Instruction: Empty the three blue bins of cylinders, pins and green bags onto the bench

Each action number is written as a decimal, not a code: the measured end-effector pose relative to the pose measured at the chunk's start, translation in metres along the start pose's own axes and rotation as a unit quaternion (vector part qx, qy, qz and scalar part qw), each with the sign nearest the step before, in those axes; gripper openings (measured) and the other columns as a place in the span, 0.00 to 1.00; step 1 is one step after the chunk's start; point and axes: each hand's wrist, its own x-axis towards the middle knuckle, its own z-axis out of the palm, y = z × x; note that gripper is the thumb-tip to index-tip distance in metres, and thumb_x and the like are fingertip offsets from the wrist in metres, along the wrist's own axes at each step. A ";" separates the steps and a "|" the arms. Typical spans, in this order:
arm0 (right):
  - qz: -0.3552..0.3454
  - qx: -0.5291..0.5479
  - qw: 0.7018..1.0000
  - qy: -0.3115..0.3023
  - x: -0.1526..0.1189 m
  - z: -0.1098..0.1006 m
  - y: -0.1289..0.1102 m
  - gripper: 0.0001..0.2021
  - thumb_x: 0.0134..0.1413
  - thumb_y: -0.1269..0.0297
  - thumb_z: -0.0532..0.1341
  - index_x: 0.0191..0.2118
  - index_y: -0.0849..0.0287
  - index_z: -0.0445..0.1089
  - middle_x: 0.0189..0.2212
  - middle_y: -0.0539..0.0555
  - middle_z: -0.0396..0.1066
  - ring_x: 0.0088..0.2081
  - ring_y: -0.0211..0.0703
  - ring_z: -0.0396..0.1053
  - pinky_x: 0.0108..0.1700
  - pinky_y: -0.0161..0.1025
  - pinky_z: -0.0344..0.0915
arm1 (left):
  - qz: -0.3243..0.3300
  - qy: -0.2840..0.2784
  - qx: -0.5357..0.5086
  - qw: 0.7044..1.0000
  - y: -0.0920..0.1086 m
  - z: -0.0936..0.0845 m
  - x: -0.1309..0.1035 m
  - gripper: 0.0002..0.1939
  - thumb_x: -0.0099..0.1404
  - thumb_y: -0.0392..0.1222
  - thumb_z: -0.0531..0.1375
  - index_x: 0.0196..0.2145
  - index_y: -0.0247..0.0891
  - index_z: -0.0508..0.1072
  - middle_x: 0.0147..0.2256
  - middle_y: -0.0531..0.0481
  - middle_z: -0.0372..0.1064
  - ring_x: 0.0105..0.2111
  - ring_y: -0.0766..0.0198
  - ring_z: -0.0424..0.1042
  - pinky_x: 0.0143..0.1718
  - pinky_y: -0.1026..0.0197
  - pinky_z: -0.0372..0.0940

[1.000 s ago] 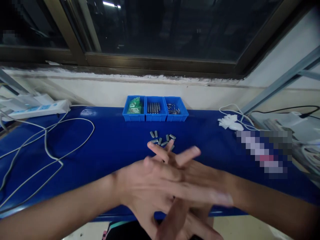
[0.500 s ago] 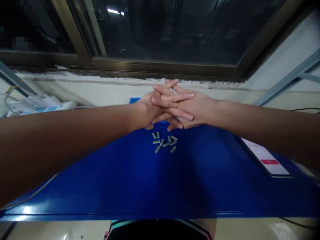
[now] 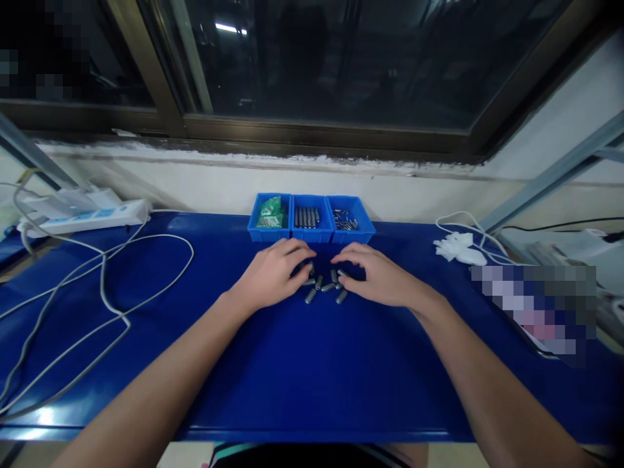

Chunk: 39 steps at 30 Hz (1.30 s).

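Note:
Several small grey metal cylinders (image 3: 328,286) lie in a loose cluster on the blue table (image 3: 312,370). At the cluster's left side is my left hand (image 3: 275,273), its fingers bent and its thumb apart from them. It partly covers a few cylinders, and whether it touches any I cannot tell. On the other side my right hand (image 3: 373,273) curves inward, thumb and forefinger spread around the nearest pieces. Nothing shows in its grasp.
Three joined blue bins stand behind the hands: the left bin (image 3: 269,234) holds green packets, the middle bin (image 3: 312,235) a row of cylinders, the right bin (image 3: 355,235) small metal parts. A power strip (image 3: 92,218), white cables (image 3: 103,279) and a blurred phone (image 3: 531,318) flank them.
My hands were interlaced with arms stretched forward above the table. They have separated and come down to either side of the cylinders, uncovering the blue bins.

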 end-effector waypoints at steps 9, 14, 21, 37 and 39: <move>-0.007 -0.062 0.998 0.008 0.001 0.022 -0.020 0.24 0.63 0.45 0.62 0.60 0.50 0.72 0.58 0.58 0.71 0.58 0.61 0.66 0.60 0.63 0.67 | -0.035 -0.068 0.041 0.996 0.005 0.006 -0.004 0.15 0.73 0.34 0.55 0.53 0.39 0.77 0.57 0.43 0.72 0.53 0.48 0.75 0.52 0.45 0.74; -0.025 -0.069 0.997 0.024 0.006 0.038 -0.025 0.17 0.67 0.56 0.59 0.58 0.53 0.72 0.56 0.57 0.74 0.56 0.58 0.66 0.58 0.59 0.66 | -0.089 -0.062 -0.014 0.994 0.005 0.009 -0.004 0.10 0.72 0.35 0.58 0.47 0.41 0.78 0.52 0.48 0.75 0.46 0.53 0.78 0.46 0.51 0.75; -0.031 -0.057 0.998 0.027 0.006 0.037 -0.022 0.13 0.64 0.58 0.62 0.52 0.52 0.73 0.49 0.53 0.76 0.50 0.53 0.69 0.54 0.53 0.65 | -0.087 -0.057 -0.050 0.993 -0.001 0.014 -0.003 0.08 0.74 0.40 0.61 0.48 0.42 0.78 0.51 0.48 0.76 0.49 0.51 0.76 0.50 0.49 0.73; -0.039 -0.020 0.997 0.057 0.014 0.045 -0.019 0.12 0.65 0.67 0.60 0.52 0.56 0.72 0.50 0.55 0.77 0.50 0.52 0.72 0.56 0.52 0.65 | -0.091 -0.043 -0.079 0.992 -0.011 0.027 0.005 0.08 0.71 0.39 0.65 0.48 0.41 0.77 0.44 0.49 0.80 0.45 0.52 0.78 0.45 0.52 0.71; -0.048 -0.019 0.997 0.062 0.014 0.044 -0.018 0.11 0.65 0.68 0.59 0.51 0.56 0.72 0.50 0.55 0.77 0.50 0.51 0.72 0.56 0.52 0.65 | -0.093 -0.042 -0.074 0.992 -0.011 0.029 0.006 0.08 0.70 0.39 0.65 0.47 0.42 0.77 0.43 0.49 0.80 0.45 0.52 0.78 0.43 0.53 0.71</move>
